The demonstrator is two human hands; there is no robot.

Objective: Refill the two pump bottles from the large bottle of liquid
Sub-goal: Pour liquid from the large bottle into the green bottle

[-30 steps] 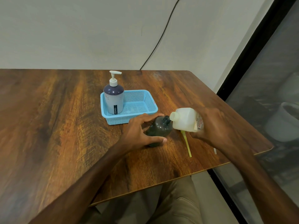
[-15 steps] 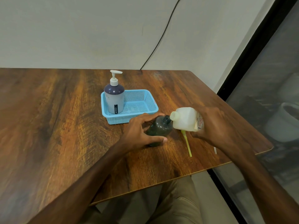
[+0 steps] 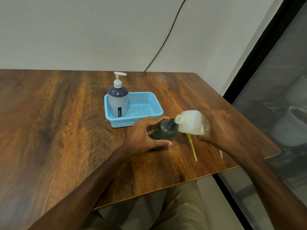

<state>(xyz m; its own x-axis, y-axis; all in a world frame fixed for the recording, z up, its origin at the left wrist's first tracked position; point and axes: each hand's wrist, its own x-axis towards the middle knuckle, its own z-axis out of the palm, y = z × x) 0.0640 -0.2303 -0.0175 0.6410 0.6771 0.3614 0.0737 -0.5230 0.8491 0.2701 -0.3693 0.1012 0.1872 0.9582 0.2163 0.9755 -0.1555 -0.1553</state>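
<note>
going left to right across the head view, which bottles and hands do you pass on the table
pump bottle → left hand → dark bottle → large white bottle → right hand. The blue basket and yellow tube overlap others, so they are left out.

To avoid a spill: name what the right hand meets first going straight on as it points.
Probably the dark bottle the left hand holds; the large bottle in the right hand is at its neck.

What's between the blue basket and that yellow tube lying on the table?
The dark bottle, gripped by the left hand, with the tilted white bottle at its neck, in the head view.
</note>
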